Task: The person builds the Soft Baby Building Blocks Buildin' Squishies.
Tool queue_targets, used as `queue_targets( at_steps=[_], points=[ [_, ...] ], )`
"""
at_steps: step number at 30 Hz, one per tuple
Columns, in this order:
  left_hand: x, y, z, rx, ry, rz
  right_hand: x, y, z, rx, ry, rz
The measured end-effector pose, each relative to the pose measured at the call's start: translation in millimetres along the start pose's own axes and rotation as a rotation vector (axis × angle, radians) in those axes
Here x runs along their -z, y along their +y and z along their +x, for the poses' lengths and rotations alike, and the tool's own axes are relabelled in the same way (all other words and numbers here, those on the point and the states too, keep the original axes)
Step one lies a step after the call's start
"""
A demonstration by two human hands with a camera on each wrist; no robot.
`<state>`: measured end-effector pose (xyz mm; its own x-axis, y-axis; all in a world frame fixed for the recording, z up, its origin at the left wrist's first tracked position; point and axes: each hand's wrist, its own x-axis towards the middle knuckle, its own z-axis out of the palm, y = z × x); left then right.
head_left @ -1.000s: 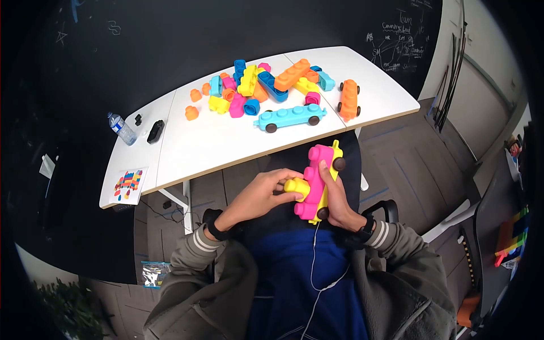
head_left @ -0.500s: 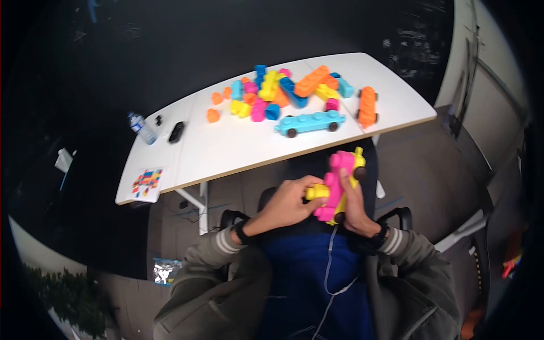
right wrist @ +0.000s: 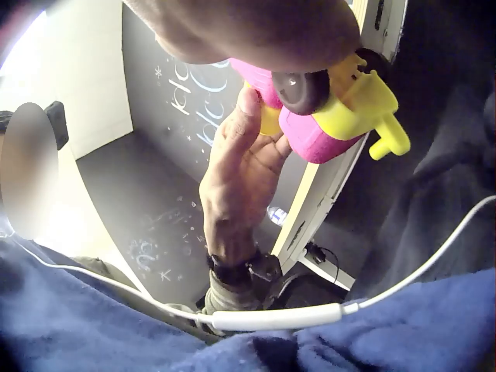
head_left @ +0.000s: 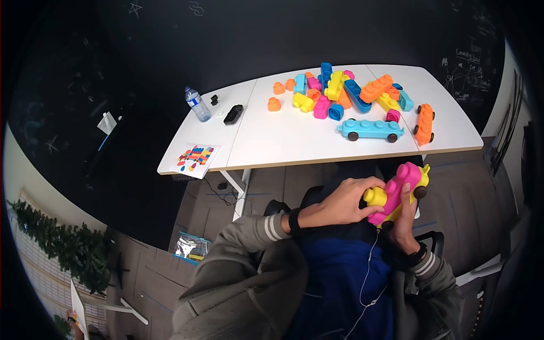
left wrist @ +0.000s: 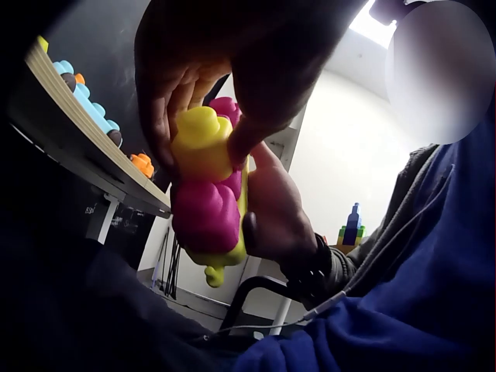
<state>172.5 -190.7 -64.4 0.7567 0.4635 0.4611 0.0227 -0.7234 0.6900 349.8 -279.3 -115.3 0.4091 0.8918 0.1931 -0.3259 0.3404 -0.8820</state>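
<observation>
Over the lap in the head view, my right hand (head_left: 404,224) grips a yellow wheeled toy car base (head_left: 424,177) along its side. A long pink block (head_left: 400,182) with round studs sits on that base. My left hand (head_left: 347,201) pinches a small yellow block (head_left: 375,197) between thumb and fingers, against the pink block's studded side. In the left wrist view the yellow block (left wrist: 203,143) lies between two pink studs. The right wrist view shows the base's yellow hook (right wrist: 390,138) and a dark wheel (right wrist: 301,91).
A white table (head_left: 272,144) stands ahead, bearing a pile of colourful blocks (head_left: 321,106). Near its front edge are a turquoise car base (head_left: 371,129) and an orange one (head_left: 424,123). Further left are a water bottle (head_left: 197,104), a black case (head_left: 233,115) and a picture sheet (head_left: 195,160).
The head view has turned left, so the table, hands and toy car appear further right. Both hands keep their hold, and the car looks slightly more tilted.
</observation>
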Motion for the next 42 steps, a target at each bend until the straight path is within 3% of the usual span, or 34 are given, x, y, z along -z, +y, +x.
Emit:
queue_targets(
  at_steps=[2, 5, 7, 8, 9, 10, 11, 13, 15, 19, 20, 25, 27, 29, 32, 33, 37, 38, 42],
  points=[
    [8, 3, 14, -0.07, -0.105, -0.022, 2, 0, 1, 0.006, 0.004, 0.0],
    [60, -1, 50, -0.02, -0.413, 0.037, -5, -8, -3, -0.029, 0.029, 0.134],
    [113, 17, 94, 0.407, -0.465, 0.196, 4, 3, -1, -0.011, -0.009, 0.116],
    [138, -13, 118, 0.287, -0.352, 0.142, 7, 6, 0, -0.021, -0.009, 0.104],
    [168, -42, 138, 0.323, -0.292, 0.144, 8, 9, 1, -0.029, -0.012, 0.094],
    [193, -55, 151, 0.311, -0.222, 0.303, 9, 8, 2, -0.073, -0.022, 0.106],
    [214, -87, 166, 0.395, -0.08, 0.642, 6, 5, 1, -0.096, -0.023, 0.121],
    [251, -182, 175, 0.372, 0.119, 1.013, -3, -2, -1, -0.113, -0.008, 0.116],
    [268, -222, 183, 0.703, 0.092, 0.946, -2, -1, -1, -0.125, -0.022, 0.104],
    [254, -243, 172, 0.819, 0.204, 0.935, -5, 1, 0, -0.145, -0.006, 0.121],
    [251, -243, 167, 0.811, 0.276, 0.922, -6, -2, 0, -0.151, -0.019, 0.12],
    [260, -255, 166, 0.745, 0.251, 0.967, -6, -6, 1, -0.165, -0.035, 0.152],
    [278, -272, 168, 0.648, 0.291, 0.799, -5, -3, 4, -0.163, -0.031, 0.157],
    [269, -249, 164, 0.431, 0.444, 0.828, -4, -1, 4, -0.175, -0.01, 0.169],
    [231, -170, 143, 0.094, 0.45, 0.754, -7, -5, 4, -0.2, 0.005, 0.197],
    [198, -111, 129, 0.114, 0.45, 0.594, -8, -7, 3, -0.214, 0.005, 0.219],
    [102, -7, 68, -0.061, 0.244, 0.345, -8, -8, 2, -0.277, -0.019, 0.277],
    [79, 6, 54, -0.024, 0.23, 0.295, -8, -10, 1, -0.285, -0.017, 0.27],
    [26, 25, 25, -0.155, 0.108, 0.281, -7, -11, 0, -0.243, -0.023, 0.319]
  ],
)
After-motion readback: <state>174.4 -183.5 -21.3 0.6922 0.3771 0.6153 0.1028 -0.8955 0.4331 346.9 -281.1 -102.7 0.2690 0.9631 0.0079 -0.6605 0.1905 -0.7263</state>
